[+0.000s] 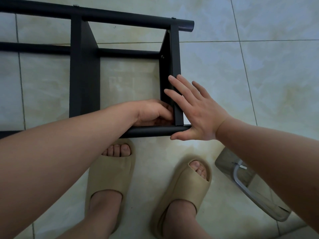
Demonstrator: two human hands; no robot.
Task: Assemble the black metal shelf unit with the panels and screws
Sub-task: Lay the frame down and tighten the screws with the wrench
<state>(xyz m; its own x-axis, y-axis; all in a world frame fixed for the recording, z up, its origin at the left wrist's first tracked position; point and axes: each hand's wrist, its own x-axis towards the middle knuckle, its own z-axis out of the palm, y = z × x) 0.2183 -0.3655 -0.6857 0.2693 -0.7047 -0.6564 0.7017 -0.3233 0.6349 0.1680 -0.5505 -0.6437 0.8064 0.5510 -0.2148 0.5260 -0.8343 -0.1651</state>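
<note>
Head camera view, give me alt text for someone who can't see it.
A person's right hand lies flat against the end panel of a black shelf frame while the left hand curls into the panel's inner corner by the near tube, hiding anything held. The frame lies on a tiled floor, beside feet in beige slides.

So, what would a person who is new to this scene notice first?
The black shelf frame lies on the tiled floor across the upper left. At its near right corner the right hand rests flat on the end panel, while the left hand curls inside that corner; what it holds, if anything, is hidden.
</note>
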